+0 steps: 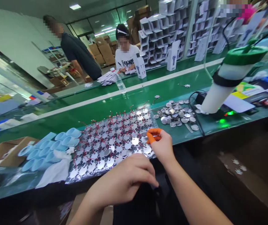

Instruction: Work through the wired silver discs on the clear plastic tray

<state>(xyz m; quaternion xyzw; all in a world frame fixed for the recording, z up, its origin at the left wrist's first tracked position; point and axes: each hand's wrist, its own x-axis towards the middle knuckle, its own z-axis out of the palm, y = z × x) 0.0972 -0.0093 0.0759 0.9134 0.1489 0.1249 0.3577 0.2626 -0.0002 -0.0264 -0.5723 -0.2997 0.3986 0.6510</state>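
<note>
Right hand (163, 144) by discs (135, 141), left hand (135, 175) lower; can't tell grips. Shirt lettering (127, 61) (black) unreadable.

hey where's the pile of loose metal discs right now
In the head view, the disc pile lies right of centre, just beyond the right hand and left of the green-topped white cylinder.

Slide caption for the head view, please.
Right hand with orange-covered fingers by rows of wired discs, near loose discs.

Glossy green bench (179, 136). On it: rows of red-wired round silver metal discs (128, 145), loose silver disc pile (174, 114), light-blue tapered cups (56, 145), crumpled white tissue (57, 170), green-topped white cylinder (214, 96).
</note>
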